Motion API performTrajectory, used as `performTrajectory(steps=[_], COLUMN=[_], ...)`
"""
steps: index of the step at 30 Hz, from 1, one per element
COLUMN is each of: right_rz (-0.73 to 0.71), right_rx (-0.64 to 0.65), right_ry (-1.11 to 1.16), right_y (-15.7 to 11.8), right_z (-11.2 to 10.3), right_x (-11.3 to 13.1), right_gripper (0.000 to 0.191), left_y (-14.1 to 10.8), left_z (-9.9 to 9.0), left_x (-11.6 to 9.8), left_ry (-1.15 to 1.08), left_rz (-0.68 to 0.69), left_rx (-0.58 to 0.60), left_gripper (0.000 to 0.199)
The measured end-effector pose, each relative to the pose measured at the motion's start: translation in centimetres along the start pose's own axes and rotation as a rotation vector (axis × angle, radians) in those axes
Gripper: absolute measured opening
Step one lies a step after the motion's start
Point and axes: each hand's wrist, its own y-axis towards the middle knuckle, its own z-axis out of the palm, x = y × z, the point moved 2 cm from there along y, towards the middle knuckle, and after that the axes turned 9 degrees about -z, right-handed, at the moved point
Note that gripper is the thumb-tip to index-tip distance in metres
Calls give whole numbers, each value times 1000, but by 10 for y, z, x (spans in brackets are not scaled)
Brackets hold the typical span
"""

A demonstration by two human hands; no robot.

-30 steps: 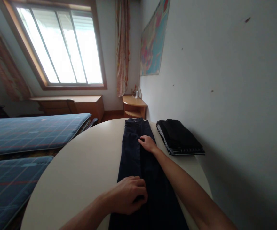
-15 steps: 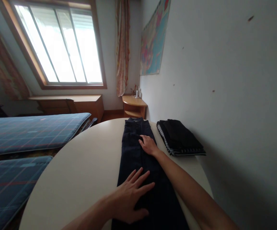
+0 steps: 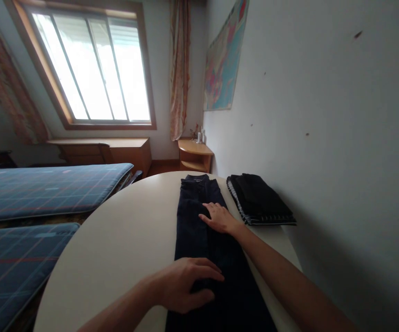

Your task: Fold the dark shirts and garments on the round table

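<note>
"What can you see from so far away?"

"I see long, dark blue trousers (image 3: 192, 230) on a smooth, round, cream table (image 3: 123, 244). They make a flat strip of soft cloth, with the waist by the table's far edge."

"And the hands?"

"They are apart from each other. The right hand (image 3: 219, 218) rests on the cloth near the waist, fingers a bit spread. The left hand (image 3: 185, 283) is closer to me, over the legs, curved like a little cave. I can't tell if it touches."

"What's beside them?"

"A folded black pile (image 3: 260, 198) with a stripy edge, on the right."
</note>
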Motion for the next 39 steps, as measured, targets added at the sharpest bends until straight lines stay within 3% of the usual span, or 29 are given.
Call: performTrajectory(steps=[3, 5, 9, 13, 18, 23, 26, 30, 34, 39], right_rz=[-20, -13, 20, 88, 161, 40, -13, -2, 119, 196], right_rx=[-14, -29, -44, -9, -19, -208, -237, -178, -60, -25], right_ry=[-8, -9, -18, -12, 41, 11, -4, 8, 36, 100], right_y=[3, 8, 23, 41, 72, 115, 144, 183, 214, 238], right_z=[-1, 0, 1, 0, 1, 4, 6, 9, 18, 32], right_x=[1, 1, 2, -3, -14, -18, -17, -15, -17, -23], right_gripper=[59, 53, 47, 45, 43, 36, 37, 41, 49, 41], left_y=[9, 16, 27, 28, 27, 29, 29, 29, 30, 31], left_z=[-7, -13, -22, -20, -16, -18, -19, -21, -21, -20], left_x=[24, 46, 85, 107, 110, 107, 107, 107, 106, 109], left_ry=[149, 279, 426, 441, 426, 404, 381, 342, 321, 326], left_rz=[-117, -236, -360, -432, -433, -470, -471, -478, -487, -506], left_rx=[-169, -267, -296, -307, -319, -287, -281, -263, -260, -273], left_gripper=[40, 47, 61, 63, 62, 65, 66, 70, 71, 72])
